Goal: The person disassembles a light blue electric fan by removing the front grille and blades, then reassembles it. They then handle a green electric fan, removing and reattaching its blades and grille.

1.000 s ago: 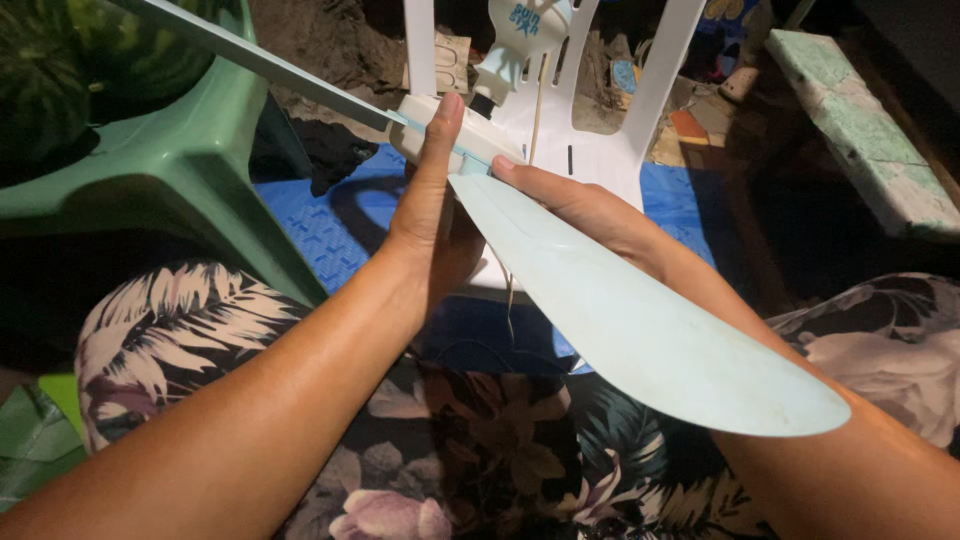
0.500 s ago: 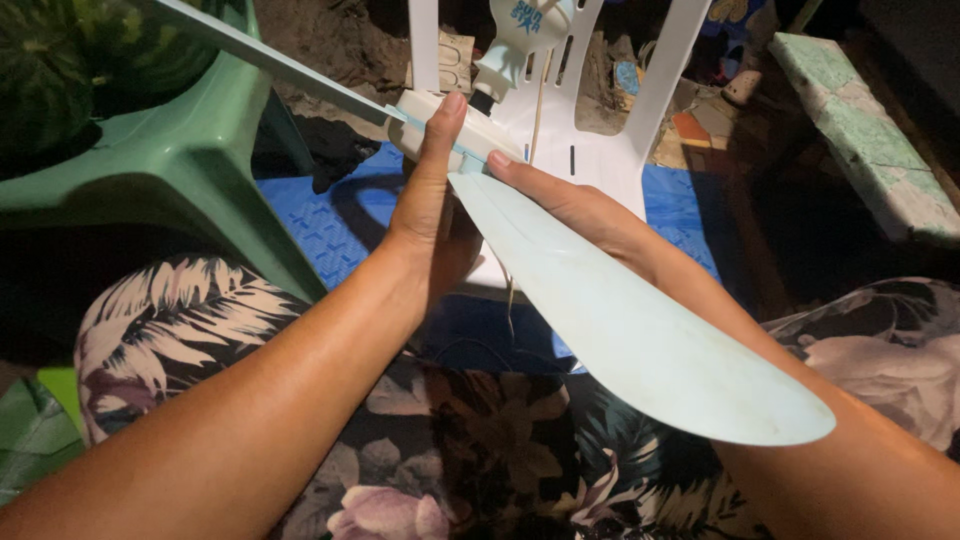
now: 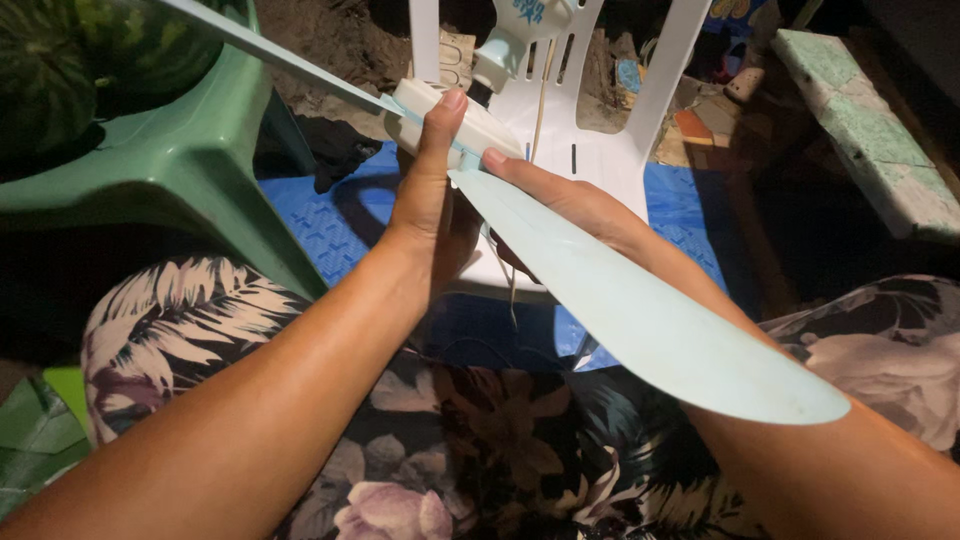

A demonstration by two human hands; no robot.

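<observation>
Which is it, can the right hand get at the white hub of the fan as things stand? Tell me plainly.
Probably yes. The right hand lies under the near pale blade, its fingertip close beside the white hub. The left hand grips the hub's near side, so only the right part looks free.

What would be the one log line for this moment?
left hand: on fan hub | right hand: under fan blade | white chair behind
</observation>
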